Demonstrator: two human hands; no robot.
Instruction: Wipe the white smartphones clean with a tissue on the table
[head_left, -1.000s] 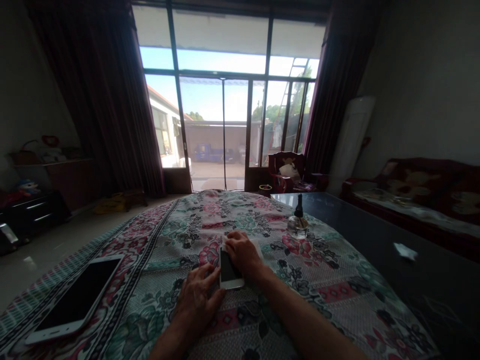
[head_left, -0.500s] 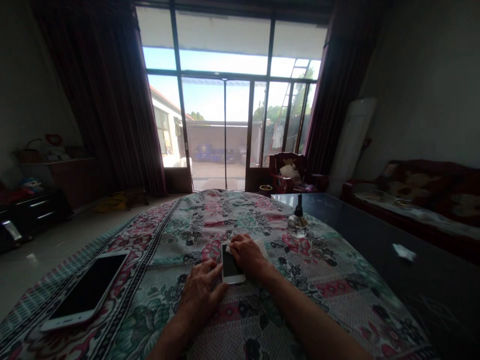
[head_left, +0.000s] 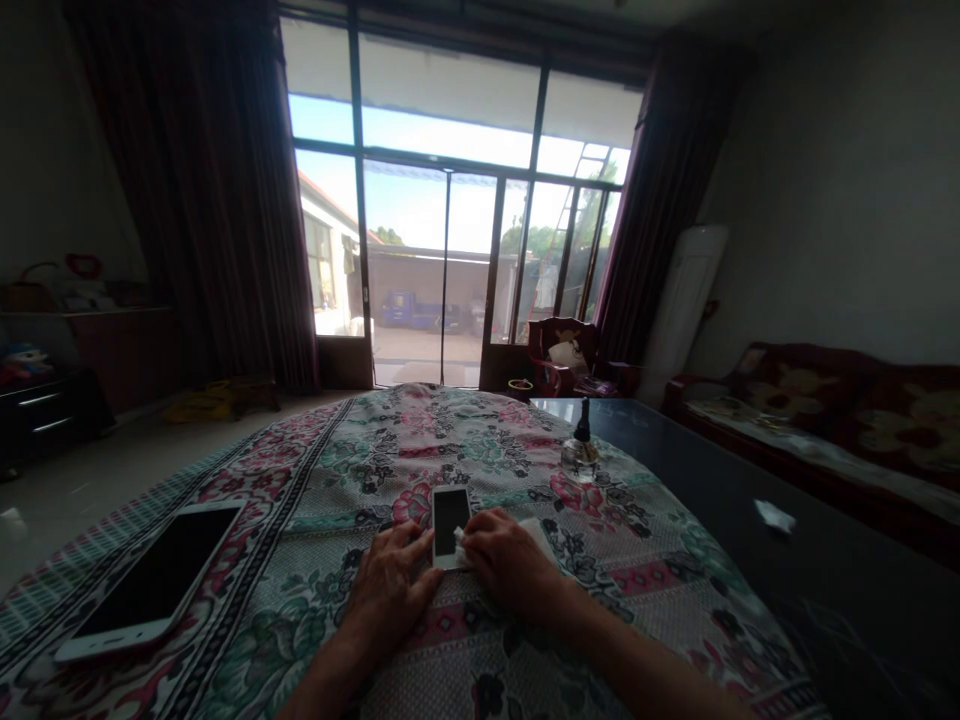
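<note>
A small white smartphone (head_left: 451, 515) with a dark screen lies face up on the flowered tablecloth (head_left: 337, 540). My left hand (head_left: 394, 575) rests at its left edge, fingers spread, the thumb by the lower left corner. Bunched in the fingers of my right hand (head_left: 506, 555) is a white tissue (head_left: 460, 545), pressed on the lower right part of the phone. More of the white tissue shows behind that hand. Off to the left lies a larger white smartphone (head_left: 161, 575), also screen up, with neither hand touching it.
A clear glass bottle (head_left: 580, 458) with a black top stands beyond my right hand. On the dark table (head_left: 720, 500) at the right lies a crumpled white scrap (head_left: 775, 517). Further back are a wooden armchair (head_left: 551, 350), a sofa (head_left: 810, 390) and glass doors.
My right hand has drawn the tissue from the upper screen down to the phone's lower right, uncovering most of the screen. My left hand stays at the left edge. The view has shifted slightly.
</note>
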